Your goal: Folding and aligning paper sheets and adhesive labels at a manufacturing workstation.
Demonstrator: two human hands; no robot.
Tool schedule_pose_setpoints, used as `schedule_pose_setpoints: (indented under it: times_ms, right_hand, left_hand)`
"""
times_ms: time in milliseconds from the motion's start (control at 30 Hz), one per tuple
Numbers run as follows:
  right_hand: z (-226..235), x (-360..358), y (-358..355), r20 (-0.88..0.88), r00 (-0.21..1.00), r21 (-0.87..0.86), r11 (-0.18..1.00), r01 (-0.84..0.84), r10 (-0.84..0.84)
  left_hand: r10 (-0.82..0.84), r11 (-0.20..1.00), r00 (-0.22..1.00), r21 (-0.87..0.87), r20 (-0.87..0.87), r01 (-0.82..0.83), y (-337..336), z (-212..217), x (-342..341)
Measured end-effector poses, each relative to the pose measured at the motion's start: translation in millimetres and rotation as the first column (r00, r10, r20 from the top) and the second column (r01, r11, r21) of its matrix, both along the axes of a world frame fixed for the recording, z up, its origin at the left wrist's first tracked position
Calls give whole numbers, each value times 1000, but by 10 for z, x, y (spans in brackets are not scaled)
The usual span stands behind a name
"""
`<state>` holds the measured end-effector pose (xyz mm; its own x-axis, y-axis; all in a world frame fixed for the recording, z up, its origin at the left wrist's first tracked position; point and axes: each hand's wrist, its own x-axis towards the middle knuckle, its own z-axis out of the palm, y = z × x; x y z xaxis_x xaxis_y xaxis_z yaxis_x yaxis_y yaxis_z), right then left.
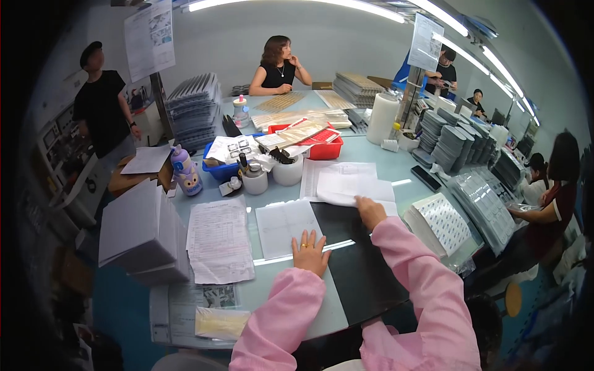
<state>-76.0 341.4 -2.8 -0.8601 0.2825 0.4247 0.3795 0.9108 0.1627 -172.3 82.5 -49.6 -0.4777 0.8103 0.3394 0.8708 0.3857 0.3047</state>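
Observation:
My left hand (311,254) lies flat with its fingers spread, on the lower right part of a white paper sheet (281,222) and the tabletop beside it. A ring shows on one finger. Farther right, my right hand (371,214) has its fingers curled at the lower edge of a white sheet of paper (344,187), pinching it. That sheet lies over a printed table form (312,175) and other white paper. Below my right hand a black mat (365,272) covers part of the table. Left of the plain sheet rests a creased printed form (220,241).
A tall stack of white paper (139,226) stands at the left edge. Behind my hands are a purple bottle (186,170), a blue basket (224,170), a red basket (327,148) and white pots. A phone (426,178) and a dotted label stack (440,224) lie right. People are around the table.

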Motion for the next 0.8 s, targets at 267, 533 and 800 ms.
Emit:
schedule_pose_setpoints:
  times_ms: [267,533,800]
  right_hand:
    - [344,-390,172,-218,976,-23,1000,-19,14]
    - [-354,-709,444,142,990,-95,995,22,-8]
    - [-35,-280,744,112,971,3,978,211,-210]
  left_hand:
    - [20,1000,1000,12,-15,-20,22,13,-51]
    - [-68,998,998,19,12,67,86,-17,-35]
    - [-41,999,998,7,47,41,11,17,-42]
